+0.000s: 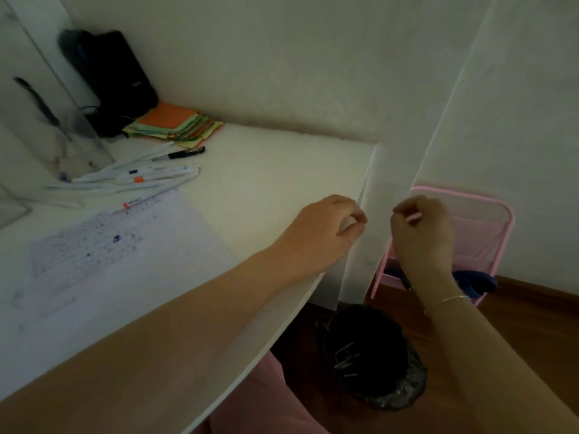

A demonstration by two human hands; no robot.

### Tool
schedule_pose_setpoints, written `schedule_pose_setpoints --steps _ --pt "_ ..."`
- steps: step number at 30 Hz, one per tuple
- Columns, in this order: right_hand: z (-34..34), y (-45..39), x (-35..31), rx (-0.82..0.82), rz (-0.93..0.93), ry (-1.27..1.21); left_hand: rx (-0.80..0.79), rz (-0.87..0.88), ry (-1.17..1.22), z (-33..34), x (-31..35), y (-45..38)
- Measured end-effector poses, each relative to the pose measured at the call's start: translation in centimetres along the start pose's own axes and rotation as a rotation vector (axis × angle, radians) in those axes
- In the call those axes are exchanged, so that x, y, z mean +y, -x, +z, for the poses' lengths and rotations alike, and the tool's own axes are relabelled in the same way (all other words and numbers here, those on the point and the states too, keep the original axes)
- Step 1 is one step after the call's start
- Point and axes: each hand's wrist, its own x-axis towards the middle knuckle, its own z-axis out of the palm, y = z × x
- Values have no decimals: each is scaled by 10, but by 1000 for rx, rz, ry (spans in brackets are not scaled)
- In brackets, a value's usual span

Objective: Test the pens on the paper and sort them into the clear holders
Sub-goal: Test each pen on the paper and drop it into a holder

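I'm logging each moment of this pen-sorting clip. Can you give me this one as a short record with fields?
left hand: fingers curled, at the desk's right edge; holding anything: cannot tell
right hand: fingers curled, past the desk edge, above the pink rack; a small pale object seems pinched
pens: loose pile on the desk, far left
paper: flat, marked with scribbles
clear holder: back left, one dark pen inside
bin: on the floor below

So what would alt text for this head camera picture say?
Two hands hover past the right edge of a white desk, the left hand and right hand each curled round something small. Pens lie loose beside a scribbled paper; a black bin sits on the floor below.
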Motion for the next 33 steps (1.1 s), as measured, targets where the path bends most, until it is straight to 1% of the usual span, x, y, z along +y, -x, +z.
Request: schedule_pose_setpoints --steps 1,3,5,8,12,14,15,17,18,20,22,24,27,29,30,31,33 --pt "-5 -3 -30 49 -85 -55 28 -34 95 -12 1 1" --pt "-12 -2 -88 61 -237 -178 137 -70 145 -38 -4 9" --pt "-3 2 -134 -27 -352 -249 238 -91 115 -67 -18 29" --pt "45 12 -180 -242 -482 -227 338 -201 -50 -105 -50 70" --pt "120 42 -219 -575 -651 -38 369 -432 -342 -139 -97 124" --pt "149 56 -233 -696 -758 143 384 -507 -399 -147 -113 145" --pt "161 60 -240 -705 -834 255 384 -538 -400 -149 -119 153" --pt "180 65 -251 -656 -986 468 370 -579 -388 -149 -130 165" --pt "187 66 -255 -638 -1032 544 372 -584 -384 -148 -134 169" --pt "197 65 -260 -639 -1072 650 389 -578 -371 -147 -139 172" --pt "205 60 -261 -644 -1097 684 397 -561 -357 -146 -142 172" --pt "206 56 -262 -661 -1106 627 429 -570 -300 -146 -144 171" --pt "190 55 -272 -778 -936 418 596 -612 -155 -152 -148 171" --pt "176 58 -281 -862 -903 366 709 -555 -251 -159 -152 172" --pt "171 61 -284 -904 -915 355 724 -509 -327 -162 -154 171" --pt "166 65 -288 -951 -921 331 699 -469 -395 -164 -158 171" --pt "160 72 -293 -1008 -892 246 582 -443 -464 -166 -162 171"
